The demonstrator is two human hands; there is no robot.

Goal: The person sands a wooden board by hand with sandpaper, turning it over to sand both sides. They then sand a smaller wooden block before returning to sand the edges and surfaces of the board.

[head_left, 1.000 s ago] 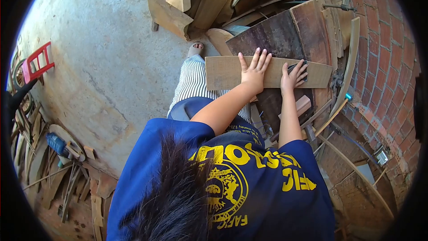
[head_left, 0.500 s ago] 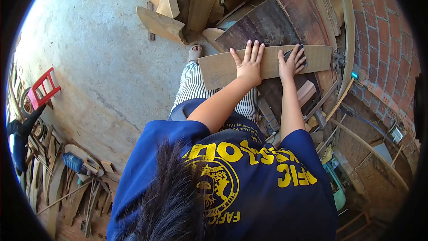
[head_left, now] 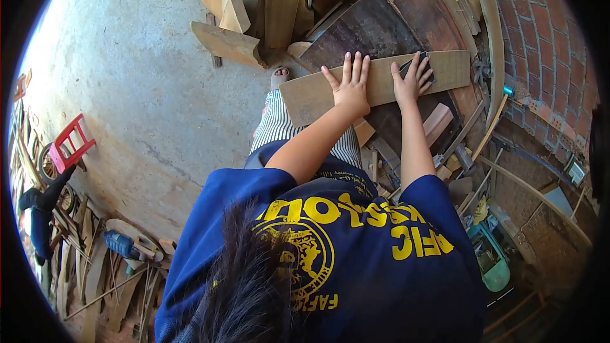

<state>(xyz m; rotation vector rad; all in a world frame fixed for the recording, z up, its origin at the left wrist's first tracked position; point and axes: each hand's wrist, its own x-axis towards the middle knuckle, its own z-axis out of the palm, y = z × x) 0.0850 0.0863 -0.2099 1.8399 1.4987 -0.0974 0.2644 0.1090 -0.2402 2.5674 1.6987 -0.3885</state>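
Across the person's lap lies a long, slightly curved wooden board [head_left: 311, 97], its right end over dark, stained planks [head_left: 362, 32]. My left hand [head_left: 350, 91] is flat on the board left of its middle, with spread fingers pointing to the far edge. Farther right, my right hand [head_left: 410, 82] presses a small black flat piece [head_left: 405, 71] onto the board; its fingers cover most of it. What the black piece is cannot be made out.
Wood offcuts [head_left: 279, 9] are piled at the far side. A brick wall [head_left: 546, 57] stands at right, with a curved plank [head_left: 493, 44] beside it. A red plastic frame [head_left: 73, 143], a blue jug [head_left: 121, 244] and wood strips are at left. A green object [head_left: 492, 263] lies lower right.
The view has shifted, and the board now appears higher at its right end and more slanted. Both hands have stayed on it; the black piece is still beneath my right hand.
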